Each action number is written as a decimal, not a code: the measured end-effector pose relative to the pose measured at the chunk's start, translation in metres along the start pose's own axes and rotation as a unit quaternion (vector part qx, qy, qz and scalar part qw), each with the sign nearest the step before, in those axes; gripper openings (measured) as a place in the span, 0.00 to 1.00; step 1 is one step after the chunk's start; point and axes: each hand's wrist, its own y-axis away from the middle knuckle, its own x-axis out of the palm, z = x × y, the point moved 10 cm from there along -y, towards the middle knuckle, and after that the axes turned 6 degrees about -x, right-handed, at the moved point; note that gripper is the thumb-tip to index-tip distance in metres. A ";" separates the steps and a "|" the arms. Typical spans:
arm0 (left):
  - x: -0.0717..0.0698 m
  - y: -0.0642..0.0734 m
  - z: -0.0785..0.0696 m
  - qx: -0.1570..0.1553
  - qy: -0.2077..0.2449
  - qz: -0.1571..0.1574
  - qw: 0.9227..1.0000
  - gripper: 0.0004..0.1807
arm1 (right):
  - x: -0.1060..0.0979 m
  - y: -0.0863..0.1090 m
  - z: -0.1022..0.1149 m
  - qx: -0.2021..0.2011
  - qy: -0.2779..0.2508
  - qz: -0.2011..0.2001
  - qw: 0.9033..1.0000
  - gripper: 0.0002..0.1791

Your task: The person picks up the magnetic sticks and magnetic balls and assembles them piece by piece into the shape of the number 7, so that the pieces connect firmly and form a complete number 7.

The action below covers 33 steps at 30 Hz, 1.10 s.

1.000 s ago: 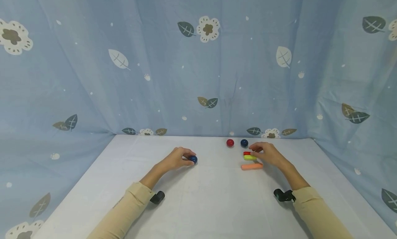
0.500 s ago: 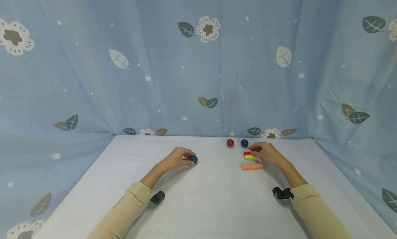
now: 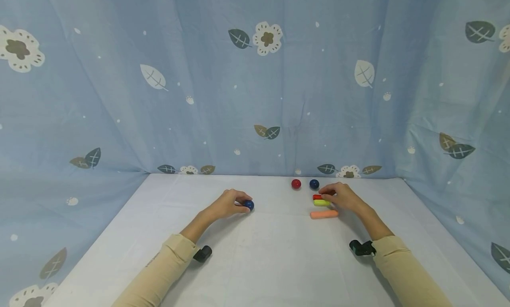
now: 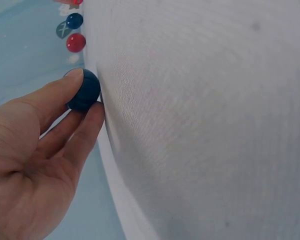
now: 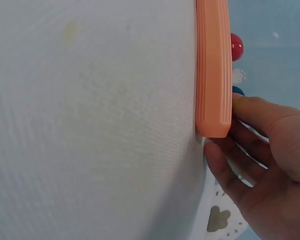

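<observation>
My left hand (image 3: 229,204) pinches a dark blue ball (image 3: 249,205) between thumb and fingertips, low at the white tabletop. The left wrist view shows that blue ball (image 4: 86,92) between the thumb and fingers. Over on the right, my right hand (image 3: 342,196) has its thumb and fingers about the right end of a short red stick (image 3: 316,197). A yellow-green stick (image 3: 321,202) lies close in front of the red one. Nearer still lies a longer orange stick (image 3: 324,214). In the right wrist view the ribbed orange stick (image 5: 214,70) hides the fingertips' grip.
A red ball (image 3: 296,184) and a second dark blue ball (image 3: 314,184) sit near the table's back edge, the blue one close to my right fingers. A blue patterned curtain (image 3: 199,99) hangs behind the white tabletop (image 3: 279,262).
My right forearm has shifted slightly to the left, while the right fingers stay at the red stick. The left hand and its blue ball keep their place.
</observation>
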 end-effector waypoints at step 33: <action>0.000 0.000 0.002 -0.003 -0.006 0.000 1.000 0.19 | 0.003 -0.005 0.001 -0.039 0.010 0.020 0.999 0.12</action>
